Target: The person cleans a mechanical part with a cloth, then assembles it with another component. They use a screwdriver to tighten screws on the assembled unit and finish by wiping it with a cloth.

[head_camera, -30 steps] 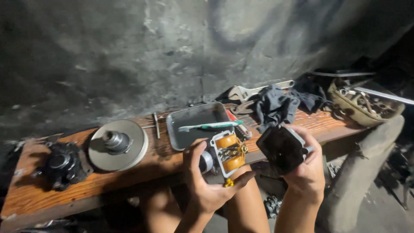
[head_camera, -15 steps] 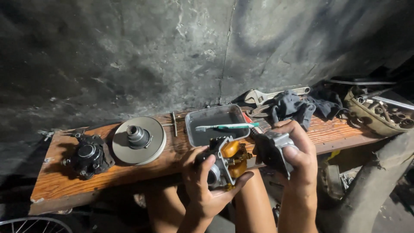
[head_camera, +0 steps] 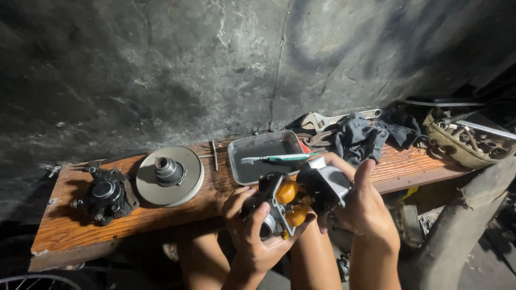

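My left hand (head_camera: 252,231) grips a grey metal carburetor body (head_camera: 271,209) with two orange floats (head_camera: 290,201) facing right. My right hand (head_camera: 360,207) holds a dark metal bowl-shaped cover (head_camera: 322,185) right against the float side of the carburetor. Both hands are in front of a wooden bench (head_camera: 209,198), above my knees. Behind them on the bench lies a shallow metal tray (head_camera: 263,150) with a toothbrush (head_camera: 279,158) across it.
On the bench's left stand a round pulley disc (head_camera: 169,174) and a black metal part (head_camera: 106,194). A dark rag (head_camera: 357,140), an adjustable wrench (head_camera: 333,119) and a bowl of tools (head_camera: 465,139) lie to the right. A rough concrete wall rises behind.
My right hand has brought the dark cover leftwards until it meets the float side of the carburetor. The view has shifted, so the bench sits more to the right.
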